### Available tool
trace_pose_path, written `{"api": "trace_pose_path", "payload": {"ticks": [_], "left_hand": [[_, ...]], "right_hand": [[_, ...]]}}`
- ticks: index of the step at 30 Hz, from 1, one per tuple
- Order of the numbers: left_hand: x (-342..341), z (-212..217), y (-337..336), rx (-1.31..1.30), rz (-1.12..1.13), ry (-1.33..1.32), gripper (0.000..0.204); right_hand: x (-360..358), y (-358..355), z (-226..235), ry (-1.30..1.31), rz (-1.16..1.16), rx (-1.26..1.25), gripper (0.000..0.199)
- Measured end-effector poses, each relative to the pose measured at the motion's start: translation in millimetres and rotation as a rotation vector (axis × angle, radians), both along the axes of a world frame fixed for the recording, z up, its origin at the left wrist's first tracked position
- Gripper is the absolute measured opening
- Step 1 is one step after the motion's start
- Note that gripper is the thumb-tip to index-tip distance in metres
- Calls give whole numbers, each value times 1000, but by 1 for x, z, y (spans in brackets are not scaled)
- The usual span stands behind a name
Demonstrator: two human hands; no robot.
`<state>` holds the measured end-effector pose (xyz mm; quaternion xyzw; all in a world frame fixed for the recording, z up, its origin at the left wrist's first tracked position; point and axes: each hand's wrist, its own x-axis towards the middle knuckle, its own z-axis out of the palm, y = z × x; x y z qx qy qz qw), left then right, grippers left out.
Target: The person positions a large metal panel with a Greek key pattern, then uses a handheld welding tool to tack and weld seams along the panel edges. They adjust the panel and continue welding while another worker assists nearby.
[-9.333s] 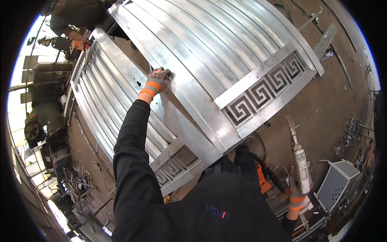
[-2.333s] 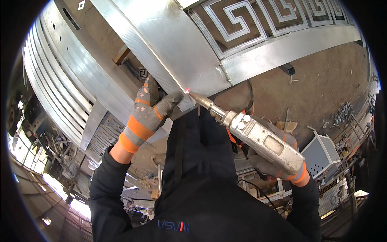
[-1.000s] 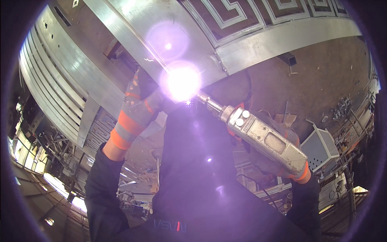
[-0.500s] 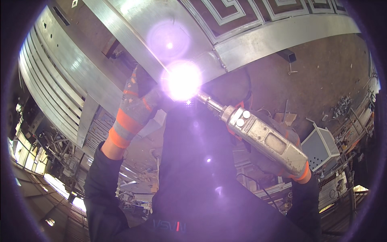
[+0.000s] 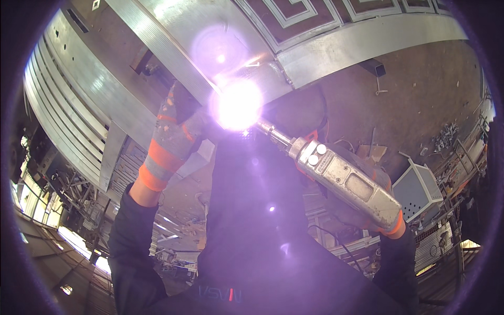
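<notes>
My right hand [image 5: 380, 223], in a grey and orange glove, is wrapped round the body of a metal handheld welding gun [image 5: 349, 181]. The gun's narrow nozzle points up and left into a white-violet glare [image 5: 237, 105] that hides its tip and the spot it meets. That glare lies at the near corner of a silvery metal panel [image 5: 239, 42] with a ribbed edge strip. My left hand [image 5: 181, 131], gloved in grey with orange bands, is just left of the light, below the strip. One digit stretches upward, apart from the others; the fingers nearest the glare are partly hidden.
Greek-key metalwork [image 5: 294, 18] fills the panel's far right part. Long slatted metal pieces [image 5: 58, 100] lie at left. A dark square tube [image 5: 374, 68] projects beneath the panel's right side. A grey box-shaped unit [image 5: 417, 191] and scrap metal [image 5: 446, 142] stand on the right.
The panel has shifted slightly against the light, and a bright streak now shows on it above the glare. My left hand has moved a little; the welding gun stays in place in view.
</notes>
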<state>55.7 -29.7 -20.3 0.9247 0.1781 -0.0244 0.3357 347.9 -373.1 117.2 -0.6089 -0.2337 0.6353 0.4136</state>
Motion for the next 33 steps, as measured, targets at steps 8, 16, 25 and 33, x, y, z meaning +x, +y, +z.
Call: {"api": "trace_pose_path", "payload": {"ticks": [8, 16, 25, 33], "left_hand": [[20, 13, 4, 151, -255, 39, 51], [63, 45, -14, -879, 590, 209, 41], [87, 76, -5, -988, 664, 362, 53], [135, 88, 205, -570, 851, -115, 73]], "right_hand": [[0, -5, 1, -123, 62, 43, 83], [-1, -19, 1, -251, 212, -6, 91], [-1, -45, 86, -319, -326, -112, 67], [51, 19, 242, -597, -405, -63, 64]]}}
